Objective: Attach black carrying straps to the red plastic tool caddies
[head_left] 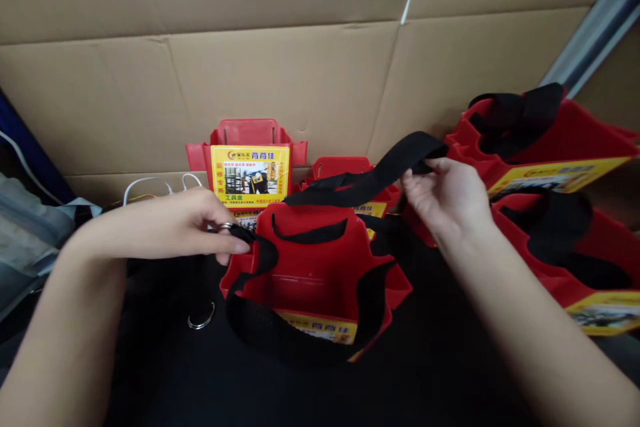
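Hands work a black woven strap (367, 177) over a red plastic tool holder with a yellow label (313, 273) at centre frame, on a black surface (425, 373). Left hand (190, 223), at 9 o'clock of the holder, pinches the strap end with a metal ring (227, 227) closed between thumb and fingers. Right hand (445, 197), at 2 o'clock, grips the strap's raised far end. More red holders with black straps (545, 140) lie at 3 o'clock; a brown cardboard wall (300, 67) stands at 12 o'clock.

Even soft light, dim black foreground, wide-angle bowing at edges, slight blur
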Demonstrator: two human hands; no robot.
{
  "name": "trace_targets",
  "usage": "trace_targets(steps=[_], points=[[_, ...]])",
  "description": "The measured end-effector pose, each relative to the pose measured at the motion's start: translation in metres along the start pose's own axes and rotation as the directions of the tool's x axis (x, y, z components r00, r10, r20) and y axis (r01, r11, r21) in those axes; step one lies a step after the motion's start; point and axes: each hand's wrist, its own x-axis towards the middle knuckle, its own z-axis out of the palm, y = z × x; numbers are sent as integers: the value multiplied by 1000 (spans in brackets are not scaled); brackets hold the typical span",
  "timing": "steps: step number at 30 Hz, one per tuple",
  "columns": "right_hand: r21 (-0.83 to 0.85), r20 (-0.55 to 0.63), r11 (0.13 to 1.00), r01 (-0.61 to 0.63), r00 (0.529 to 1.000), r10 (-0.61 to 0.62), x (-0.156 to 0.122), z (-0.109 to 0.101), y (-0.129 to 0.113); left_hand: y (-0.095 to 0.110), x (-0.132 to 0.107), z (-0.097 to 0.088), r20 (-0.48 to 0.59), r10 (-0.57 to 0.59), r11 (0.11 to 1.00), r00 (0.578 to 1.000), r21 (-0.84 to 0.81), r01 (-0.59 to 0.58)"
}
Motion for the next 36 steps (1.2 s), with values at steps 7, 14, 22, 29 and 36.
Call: trace_targets(steps=[7,14,22,29,36], points=[[-269,438,930,250,892,-114,-55,33,-9,9,11,-17,-53,-65,993,996,98,70],[-538,413,700,469,871,-266,-61,37,-5,16,18,30,489,93,954,867,205,-218],[-884,466,-104,455,842,-274,-40,9,-18,-11,28,13,160,6,913,987,403,-70],[-537,842,83,840,526,120,-109,58,6,-25,30,25,158,-141,908,977,414,63],[-459,886,490,741,341,313,-89,78,15,-21,32,34,82,-216,852,973,502,147]])
